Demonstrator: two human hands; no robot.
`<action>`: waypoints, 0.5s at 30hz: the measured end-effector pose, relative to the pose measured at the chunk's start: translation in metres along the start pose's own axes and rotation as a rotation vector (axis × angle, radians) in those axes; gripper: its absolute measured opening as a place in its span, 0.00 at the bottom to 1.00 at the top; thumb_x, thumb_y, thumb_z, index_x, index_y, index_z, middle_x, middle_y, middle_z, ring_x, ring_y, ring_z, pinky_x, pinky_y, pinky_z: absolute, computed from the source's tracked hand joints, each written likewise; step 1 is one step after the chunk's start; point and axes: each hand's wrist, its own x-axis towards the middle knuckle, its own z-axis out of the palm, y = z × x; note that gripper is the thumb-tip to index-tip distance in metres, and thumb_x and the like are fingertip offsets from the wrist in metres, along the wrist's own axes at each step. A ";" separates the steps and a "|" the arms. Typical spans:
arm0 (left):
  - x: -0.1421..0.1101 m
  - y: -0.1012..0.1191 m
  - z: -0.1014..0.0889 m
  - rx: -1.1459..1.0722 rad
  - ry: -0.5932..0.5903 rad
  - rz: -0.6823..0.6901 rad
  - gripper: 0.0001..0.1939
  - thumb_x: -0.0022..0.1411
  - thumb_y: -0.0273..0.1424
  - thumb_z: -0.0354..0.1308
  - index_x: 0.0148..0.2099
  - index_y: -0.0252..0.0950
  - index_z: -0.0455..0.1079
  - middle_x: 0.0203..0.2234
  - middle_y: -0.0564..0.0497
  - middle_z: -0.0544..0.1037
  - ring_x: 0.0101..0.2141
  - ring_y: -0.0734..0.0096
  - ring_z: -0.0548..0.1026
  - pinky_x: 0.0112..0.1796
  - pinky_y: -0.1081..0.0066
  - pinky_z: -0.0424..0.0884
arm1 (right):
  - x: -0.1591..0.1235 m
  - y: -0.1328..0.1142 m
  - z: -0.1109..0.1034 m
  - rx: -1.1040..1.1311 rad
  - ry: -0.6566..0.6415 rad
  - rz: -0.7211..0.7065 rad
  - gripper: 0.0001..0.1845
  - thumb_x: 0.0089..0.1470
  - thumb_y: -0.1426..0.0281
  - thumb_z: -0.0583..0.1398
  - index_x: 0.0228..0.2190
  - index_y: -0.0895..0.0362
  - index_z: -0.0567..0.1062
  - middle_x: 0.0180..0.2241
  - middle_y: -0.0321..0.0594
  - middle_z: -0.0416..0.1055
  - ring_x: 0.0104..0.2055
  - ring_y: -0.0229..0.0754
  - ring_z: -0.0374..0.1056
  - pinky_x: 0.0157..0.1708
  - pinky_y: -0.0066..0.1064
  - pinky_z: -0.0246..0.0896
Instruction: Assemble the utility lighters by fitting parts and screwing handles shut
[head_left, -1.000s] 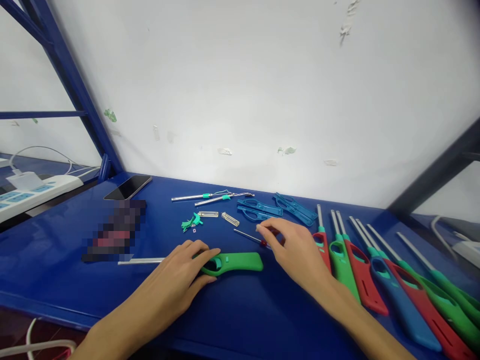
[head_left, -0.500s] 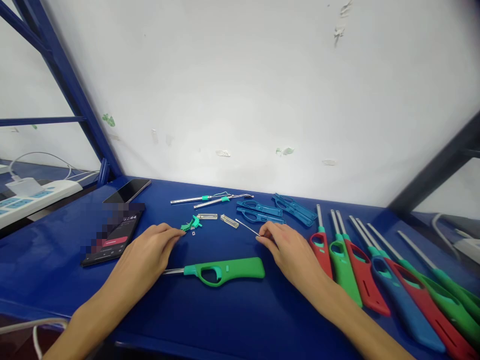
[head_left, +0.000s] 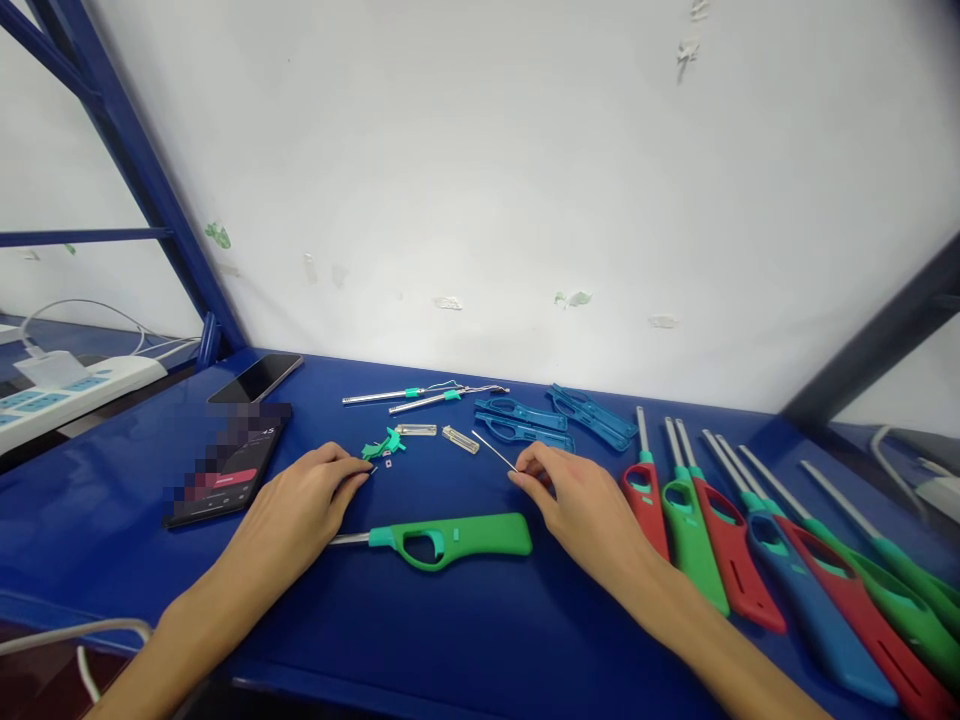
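My left hand (head_left: 319, 495) is closed in a pinch, and a tiny metal piece (head_left: 374, 469) pokes out at its fingertips, too small to name. Just beyond lie small teal plastic parts (head_left: 384, 445). Between the fingers of my right hand (head_left: 570, 490) is a thin metal rod (head_left: 493, 450), slanting up to the left; its near end is hidden by the hand. A green utility lighter (head_left: 480, 535) lies crosswise below both hands, its tip partly behind my left wrist. Two clear fuel tanks (head_left: 416, 431) rest ahead of the hands.
Blue lighter shell halves (head_left: 525, 415) and two metal lighter tubes (head_left: 382, 397) lie at the back near the wall. Several red, green and blue lighters (head_left: 739, 560) line the right. Phones (head_left: 259, 378) and a power strip (head_left: 97, 390) are at the left.
My left fingertips have drawn slightly away from the teal parts, and the tiny metal piece now shows at them. My right hand keeps the rod in nearly the same place.
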 end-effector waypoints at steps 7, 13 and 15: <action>-0.001 0.000 0.001 -0.045 -0.001 0.034 0.13 0.73 0.39 0.59 0.52 0.37 0.74 0.49 0.47 0.78 0.46 0.65 0.79 0.48 0.58 0.78 | -0.003 0.000 0.000 0.016 0.007 -0.004 0.08 0.69 0.67 0.62 0.42 0.58 0.78 0.39 0.38 0.77 0.39 0.41 0.76 0.42 0.39 0.75; -0.002 -0.004 -0.001 -0.084 -0.016 0.113 0.13 0.74 0.39 0.58 0.51 0.37 0.74 0.48 0.48 0.79 0.46 0.64 0.79 0.51 0.57 0.77 | -0.002 -0.001 0.002 0.022 0.010 0.001 0.07 0.69 0.67 0.62 0.41 0.58 0.78 0.38 0.37 0.77 0.38 0.41 0.75 0.42 0.39 0.74; -0.001 -0.008 -0.001 -0.076 -0.023 0.108 0.12 0.73 0.39 0.58 0.51 0.36 0.75 0.46 0.48 0.79 0.45 0.65 0.79 0.50 0.57 0.77 | -0.002 -0.001 0.001 0.025 0.009 0.000 0.07 0.69 0.67 0.62 0.41 0.58 0.78 0.37 0.37 0.77 0.38 0.41 0.75 0.42 0.39 0.74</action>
